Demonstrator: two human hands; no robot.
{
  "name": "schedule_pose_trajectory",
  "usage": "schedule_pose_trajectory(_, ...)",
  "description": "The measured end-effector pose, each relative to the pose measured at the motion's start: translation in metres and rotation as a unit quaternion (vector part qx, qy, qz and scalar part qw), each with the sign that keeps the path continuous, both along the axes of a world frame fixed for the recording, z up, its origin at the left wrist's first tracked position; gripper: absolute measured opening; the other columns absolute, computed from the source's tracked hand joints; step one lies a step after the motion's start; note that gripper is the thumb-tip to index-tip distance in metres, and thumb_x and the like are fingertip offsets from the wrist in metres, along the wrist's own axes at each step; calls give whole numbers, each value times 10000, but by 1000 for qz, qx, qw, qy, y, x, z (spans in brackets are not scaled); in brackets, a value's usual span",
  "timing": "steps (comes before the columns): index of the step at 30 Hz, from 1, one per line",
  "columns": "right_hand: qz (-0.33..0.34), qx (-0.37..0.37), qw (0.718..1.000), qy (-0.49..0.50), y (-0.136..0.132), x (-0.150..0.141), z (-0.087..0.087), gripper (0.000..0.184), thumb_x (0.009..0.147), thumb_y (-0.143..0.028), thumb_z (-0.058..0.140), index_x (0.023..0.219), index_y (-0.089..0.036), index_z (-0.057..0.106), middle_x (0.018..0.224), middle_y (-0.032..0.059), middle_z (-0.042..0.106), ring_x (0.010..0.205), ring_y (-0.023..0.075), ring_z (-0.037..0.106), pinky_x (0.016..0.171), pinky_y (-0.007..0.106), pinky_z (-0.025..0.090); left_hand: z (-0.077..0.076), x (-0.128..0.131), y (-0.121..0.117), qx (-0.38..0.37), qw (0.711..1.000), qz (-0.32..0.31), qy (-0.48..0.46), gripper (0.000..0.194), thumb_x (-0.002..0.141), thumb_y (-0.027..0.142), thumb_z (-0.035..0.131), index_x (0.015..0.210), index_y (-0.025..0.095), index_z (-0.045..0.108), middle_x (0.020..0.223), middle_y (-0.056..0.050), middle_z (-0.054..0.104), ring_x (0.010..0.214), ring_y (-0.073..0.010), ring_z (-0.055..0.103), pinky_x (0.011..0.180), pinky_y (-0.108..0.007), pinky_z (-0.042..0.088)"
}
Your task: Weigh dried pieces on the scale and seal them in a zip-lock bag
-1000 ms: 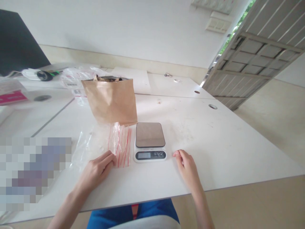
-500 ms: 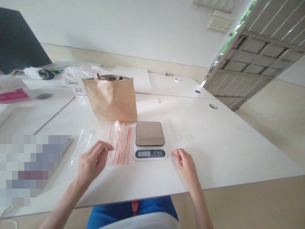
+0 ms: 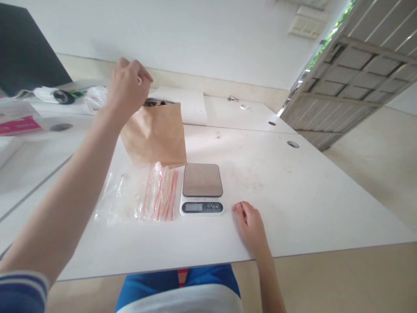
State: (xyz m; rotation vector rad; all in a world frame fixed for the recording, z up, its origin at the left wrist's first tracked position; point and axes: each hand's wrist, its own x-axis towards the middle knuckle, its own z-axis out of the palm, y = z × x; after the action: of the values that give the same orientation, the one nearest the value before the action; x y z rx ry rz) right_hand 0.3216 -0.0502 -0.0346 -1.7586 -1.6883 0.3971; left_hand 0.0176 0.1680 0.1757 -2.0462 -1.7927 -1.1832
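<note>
My left hand (image 3: pixel 129 86) is raised over the left part of the top of a brown paper bag (image 3: pixel 156 137). Its fingers are curled together with nothing visible in them. The bag stands upright with its mouth open, and dark contents show just inside the rim. My right hand (image 3: pixel 249 221) rests on the table in a loose fist, right of a digital kitchen scale (image 3: pixel 202 180). The scale's plate is bare and its display (image 3: pixel 193 207) seems to read 0.0. Left of the scale lie several clear zip bags (image 3: pixel 159 193) with red seal lines, overlapping each other.
A white table (image 3: pixel 302 195) carries everything, with cable holes (image 3: pixel 292 144) on its right side. At the back left are a dark monitor (image 3: pixel 29 52), a white and black device (image 3: pixel 55 94), crumpled plastic and a pink package (image 3: pixel 18 126). A metal gate (image 3: pixel 355 82) stands beyond the right side.
My left hand has risen from beside the zip bags, forward to above the paper bag. The right hand stays in place. The view has shifted slightly.
</note>
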Motion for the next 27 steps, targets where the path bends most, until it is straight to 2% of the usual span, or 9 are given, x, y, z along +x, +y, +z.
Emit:
schedule_pose_trajectory(3, -4, -10, 1000, 12, 1, 0, 0, 322, 941, -348, 318, 742, -200, 523, 769, 62, 650, 732, 211, 568, 741, 336, 353, -9, -3, 15, -143, 985, -15, 93, 220, 872, 108, 410, 1025, 84, 566, 1082, -76, 570, 1118, -199, 513, 1029, -485, 354)
schedule_pose_trajectory(7, -9, -20, 999, 27, 2, 0, 2, 334, 932, -373, 321, 739, -200, 532, 761, 63, 653, 718, 212, 566, 727, 334, 357, -9, -9, 18, -210, 963, -47, 161, 189, 848, 116, 482, 990, 62, 595, 1121, -105, 580, 1182, -278, 498, 1032, -582, 281)
schedule_pose_trajectory(9, -13, -25, 999, 30, 2, 0, 2, 347, 929, -389, 320, 735, -201, 537, 754, 66, 653, 705, 212, 561, 713, 332, 357, -5, -12, 14, -204, 962, -51, 176, 260, 899, 259, 470, 1021, 68, 596, 1078, -94, 604, 1151, -283, 522, 1013, -573, 307)
schedule_pose_trajectory(12, -10, -27, 999, 26, 2, 1, 3, 359, 928, -398, 317, 731, -200, 543, 751, 70, 656, 691, 209, 557, 701, 328, 356, 0, -13, 0, -142, 977, -34, 155, 425, 933, 436, 373, 1035, 86, 590, 1056, -100, 625, 1055, -246, 562, 970, -476, 388)
schedule_pose_trajectory(15, -6, -26, 999, 27, 3, 2, 3, 360, 928, -395, 316, 739, -198, 550, 758, 74, 660, 698, 210, 563, 698, 326, 361, 1, -15, -18, -99, 981, -31, 165, 406, 949, 394, 298, 980, 134, 608, 1008, -79, 641, 1003, -196, 563, 975, -391, 396)
schedule_pose_trajectory(17, -6, -26, 999, 29, 3, 2, 2, 357, 928, -395, 318, 744, -198, 552, 759, 74, 660, 704, 212, 568, 700, 326, 367, -2, -16, -30, -77, 980, -36, 181, 387, 946, 357, 295, 962, 148, 620, 1022, -63, 632, 1047, -190, 546, 1001, -373, 376)
schedule_pose_trajectory(22, -7, -25, 999, 29, 2, 3, 1, 348, 931, -392, 320, 732, -204, 536, 762, 72, 660, 705, 213, 573, 706, 327, 380, -12, -16, -43, -116, 971, -22, 208, 415, 940, 350, 298, 1036, 102, 616, 1076, -101, 619, 1145, -262, 532, 1021, -437, 360)
schedule_pose_trajectory(25, -8, -18, 999, 25, 2, 3, 1, 345, 932, -387, 323, 731, -205, 536, 764, 69, 663, 702, 210, 573, 707, 326, 381, -18, -14, -41, -125, 964, -9, 233, 449, 948, 334, 244, 1072, 96, 603, 1091, -119, 621, 1166, -287, 522, 1007, -474, 376)
schedule_pose_trajectory(27, -7, -14, 1000, 23, 2, 3, 0, 343, 932, -382, 326, 733, -204, 541, 760, 67, 665, 697, 206, 575, 705, 325, 380, -20, -15, -36, -122, 960, -27, 252, 454, 944, 345, 234, 1048, 122, 615, 1069, -116, 633, 1170, -300, 509, 992, -506, 384)
